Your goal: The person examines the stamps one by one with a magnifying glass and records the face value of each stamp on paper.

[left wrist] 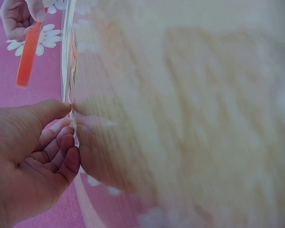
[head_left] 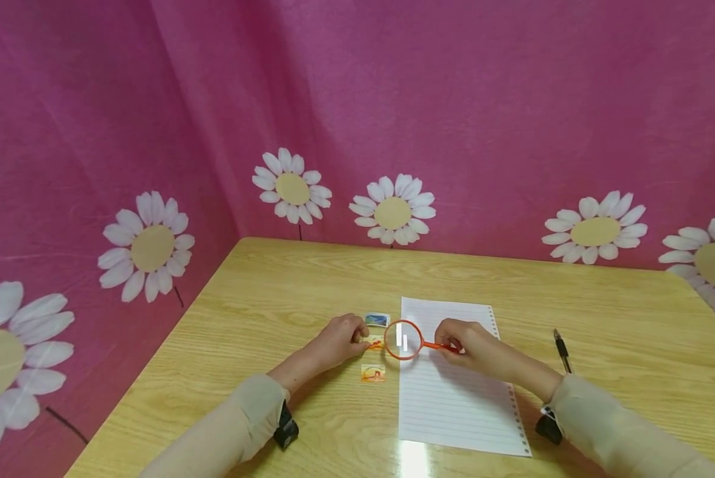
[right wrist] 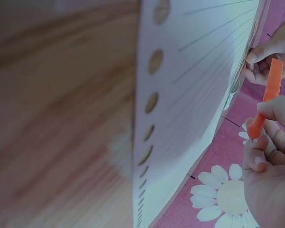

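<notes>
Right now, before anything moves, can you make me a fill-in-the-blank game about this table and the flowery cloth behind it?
1. The person's right grip holds the magnifying glass by its ____.
2. In the head view, the left grip touches the ____ one of three small picture cards in a column.
3. In the head view, the black pen lies to the ____ of the lined paper.
4. The big flowers have ____ petals.

Missing words: handle; middle; right; white.

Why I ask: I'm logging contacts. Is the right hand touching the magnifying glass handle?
Touching. The right wrist view shows it: the right hand pinches the orange magnifying glass handle between thumb and fingers.
</notes>
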Demonstrator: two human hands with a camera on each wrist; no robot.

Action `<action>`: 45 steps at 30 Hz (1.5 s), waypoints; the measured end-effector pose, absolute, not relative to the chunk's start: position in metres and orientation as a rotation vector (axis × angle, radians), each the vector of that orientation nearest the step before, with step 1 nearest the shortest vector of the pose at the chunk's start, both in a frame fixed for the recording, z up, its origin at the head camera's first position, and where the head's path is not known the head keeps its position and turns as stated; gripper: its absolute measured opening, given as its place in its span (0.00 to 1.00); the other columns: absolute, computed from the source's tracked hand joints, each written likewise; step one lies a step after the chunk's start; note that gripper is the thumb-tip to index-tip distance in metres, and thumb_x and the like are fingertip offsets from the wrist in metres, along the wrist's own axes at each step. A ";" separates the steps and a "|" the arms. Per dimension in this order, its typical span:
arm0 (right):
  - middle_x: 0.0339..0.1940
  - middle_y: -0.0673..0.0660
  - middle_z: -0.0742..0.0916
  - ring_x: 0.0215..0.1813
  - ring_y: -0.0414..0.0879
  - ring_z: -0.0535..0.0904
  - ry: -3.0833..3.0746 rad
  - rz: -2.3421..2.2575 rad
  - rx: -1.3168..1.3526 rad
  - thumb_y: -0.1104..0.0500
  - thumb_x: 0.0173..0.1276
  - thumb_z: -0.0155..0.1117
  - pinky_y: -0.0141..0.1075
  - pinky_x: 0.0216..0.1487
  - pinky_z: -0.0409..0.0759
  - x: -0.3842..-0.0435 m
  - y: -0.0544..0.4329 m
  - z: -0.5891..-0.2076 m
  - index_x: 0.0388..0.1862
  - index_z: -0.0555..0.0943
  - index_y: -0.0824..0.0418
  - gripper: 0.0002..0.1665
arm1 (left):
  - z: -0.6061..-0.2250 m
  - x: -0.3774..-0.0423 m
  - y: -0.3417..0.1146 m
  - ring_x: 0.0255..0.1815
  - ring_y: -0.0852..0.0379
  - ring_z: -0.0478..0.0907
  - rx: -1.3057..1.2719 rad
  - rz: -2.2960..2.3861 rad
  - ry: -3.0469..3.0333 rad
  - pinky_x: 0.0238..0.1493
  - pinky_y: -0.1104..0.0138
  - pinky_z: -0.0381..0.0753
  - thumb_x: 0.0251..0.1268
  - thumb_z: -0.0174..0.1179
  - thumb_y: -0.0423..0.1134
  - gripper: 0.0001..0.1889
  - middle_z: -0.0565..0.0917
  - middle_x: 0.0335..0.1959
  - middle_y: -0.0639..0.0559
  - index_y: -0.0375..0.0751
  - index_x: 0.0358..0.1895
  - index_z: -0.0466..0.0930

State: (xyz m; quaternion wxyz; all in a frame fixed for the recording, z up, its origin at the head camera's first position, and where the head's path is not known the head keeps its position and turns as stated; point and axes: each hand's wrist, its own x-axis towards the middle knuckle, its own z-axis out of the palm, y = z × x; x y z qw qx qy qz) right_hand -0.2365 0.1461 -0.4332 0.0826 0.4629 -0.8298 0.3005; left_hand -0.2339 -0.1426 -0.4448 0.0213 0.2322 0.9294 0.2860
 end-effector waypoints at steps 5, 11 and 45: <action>0.25 0.47 0.77 0.28 0.32 0.68 -2.482 0.894 1.424 0.74 0.56 0.68 0.23 0.28 0.69 -0.239 0.142 -0.433 0.32 0.76 0.60 0.12 | -0.445 -0.234 -0.144 0.29 0.61 0.66 0.731 0.885 2.884 0.35 0.69 0.71 0.63 0.65 0.32 0.05 0.72 0.27 0.52 0.36 0.37 0.78; 0.25 0.47 0.77 0.29 0.32 0.68 -2.481 0.900 1.453 0.71 0.61 0.66 0.23 0.28 0.69 -0.242 0.136 -0.435 0.32 0.77 0.60 0.08 | -0.445 -0.234 -0.144 0.29 0.61 0.66 0.761 0.883 2.893 0.35 0.69 0.72 0.62 0.65 0.32 0.05 0.73 0.27 0.51 0.35 0.36 0.79; 0.26 0.47 0.78 0.30 0.32 0.69 -2.447 0.918 1.448 0.75 0.55 0.67 0.28 0.27 0.73 -0.243 0.128 -0.436 0.32 0.75 0.59 0.15 | -0.443 -0.235 -0.143 0.29 0.60 0.66 0.736 0.881 2.884 0.36 0.69 0.70 0.63 0.65 0.31 0.05 0.73 0.27 0.50 0.34 0.36 0.79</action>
